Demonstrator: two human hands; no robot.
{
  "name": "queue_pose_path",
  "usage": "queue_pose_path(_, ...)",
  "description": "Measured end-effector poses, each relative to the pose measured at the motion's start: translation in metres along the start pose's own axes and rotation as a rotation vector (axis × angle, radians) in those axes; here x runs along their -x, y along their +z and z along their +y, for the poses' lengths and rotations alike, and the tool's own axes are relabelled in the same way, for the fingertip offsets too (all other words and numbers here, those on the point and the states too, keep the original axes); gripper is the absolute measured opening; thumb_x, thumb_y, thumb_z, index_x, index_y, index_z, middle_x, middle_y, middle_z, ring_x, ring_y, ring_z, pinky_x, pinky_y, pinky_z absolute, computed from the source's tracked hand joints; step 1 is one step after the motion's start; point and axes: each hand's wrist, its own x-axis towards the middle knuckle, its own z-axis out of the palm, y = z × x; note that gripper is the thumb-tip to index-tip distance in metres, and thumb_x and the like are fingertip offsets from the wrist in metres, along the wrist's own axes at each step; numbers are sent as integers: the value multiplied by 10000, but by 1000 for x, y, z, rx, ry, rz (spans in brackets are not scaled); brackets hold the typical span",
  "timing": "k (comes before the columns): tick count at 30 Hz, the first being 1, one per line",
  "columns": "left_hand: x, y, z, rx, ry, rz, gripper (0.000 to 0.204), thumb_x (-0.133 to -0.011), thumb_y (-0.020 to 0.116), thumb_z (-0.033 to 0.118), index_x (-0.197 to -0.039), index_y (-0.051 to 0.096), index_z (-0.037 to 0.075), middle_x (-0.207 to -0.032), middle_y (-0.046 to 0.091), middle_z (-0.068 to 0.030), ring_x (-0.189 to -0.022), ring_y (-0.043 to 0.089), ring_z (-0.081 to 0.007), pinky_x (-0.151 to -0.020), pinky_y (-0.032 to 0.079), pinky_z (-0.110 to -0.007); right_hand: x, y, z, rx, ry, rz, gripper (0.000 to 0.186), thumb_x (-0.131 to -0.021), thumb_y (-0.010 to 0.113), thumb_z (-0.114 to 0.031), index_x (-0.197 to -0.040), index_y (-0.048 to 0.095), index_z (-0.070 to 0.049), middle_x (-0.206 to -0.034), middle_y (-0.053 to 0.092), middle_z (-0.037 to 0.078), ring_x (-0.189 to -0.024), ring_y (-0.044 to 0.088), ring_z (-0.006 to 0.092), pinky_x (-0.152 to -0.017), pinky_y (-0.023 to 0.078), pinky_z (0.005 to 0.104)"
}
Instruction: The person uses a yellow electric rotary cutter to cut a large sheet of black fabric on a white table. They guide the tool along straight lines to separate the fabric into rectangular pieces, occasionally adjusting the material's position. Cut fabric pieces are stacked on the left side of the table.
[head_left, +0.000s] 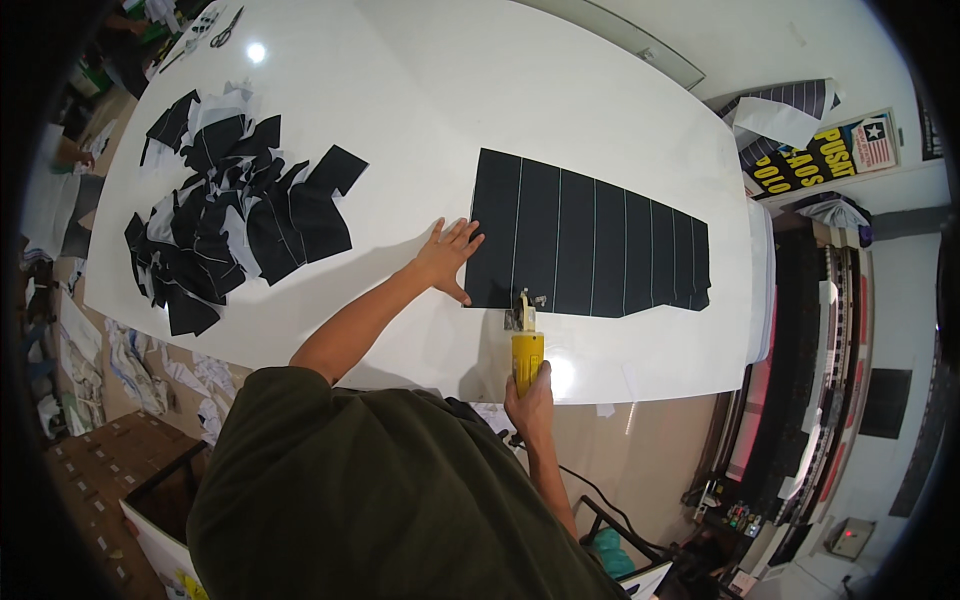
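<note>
A dark fabric piece point(575, 240) marked with several pale lines lies flat on the white table point(420, 110). Fingers spread, my left hand point(450, 258) rests at the fabric's left edge, its fingertips on the cloth. My right hand point(530, 400) is wrapped round the yellow body of a handheld electric fabric cutter point(527, 350). The cutter's metal head meets the near edge of the fabric, close to the leftmost pale line. Whether its blade has entered the cloth I cannot tell.
Dark and white fabric scraps point(240, 210) are heaped on the table's left. Scissors point(227, 28) lie at the far left. A black cord point(590, 485) trails below the table near my right arm. Fabric rolls point(815, 360) stand at the right. Another person's hand point(85, 158) shows at far left.
</note>
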Motion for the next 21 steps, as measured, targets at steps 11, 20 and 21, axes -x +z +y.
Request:
queue_pose_path(11, 3, -1, -1, 16, 2, 14, 1431, -602, 835, 775, -1673, 190, 79, -1748, 90, -195, -1622, 64, -376, -1264, 65, -669, -45, -1, -26, -26, -6, 38, 629, -905, 728, -146, -1356, 366, 100, -1126, 610, 414, -1018, 639, 587, -855, 539, 574)
queue_pose_path(20, 3, 3, -2, 28, 8, 59, 1442, -576, 841, 776, -1666, 214, 70, -1744, 116, -196, -1620, 87, -380, -1259, 80, -673, -100, -5, -46, 6, -13, 32, 550, -919, 698, -165, -1305, 376, 57, -1133, 609, 394, -1038, 633, 574, -878, 529, 579)
queue_pose_path(21, 3, 4, -3, 32, 9, 68, 1445, -573, 842, 777, -1666, 214, 70, -1744, 119, -195, -1620, 87, -380, -1258, 80, -674, -106, -6, -50, 7, -15, 27, 541, -918, 696, -164, -1300, 377, 48, -1155, 597, 388, -1048, 628, 566, -886, 526, 579)
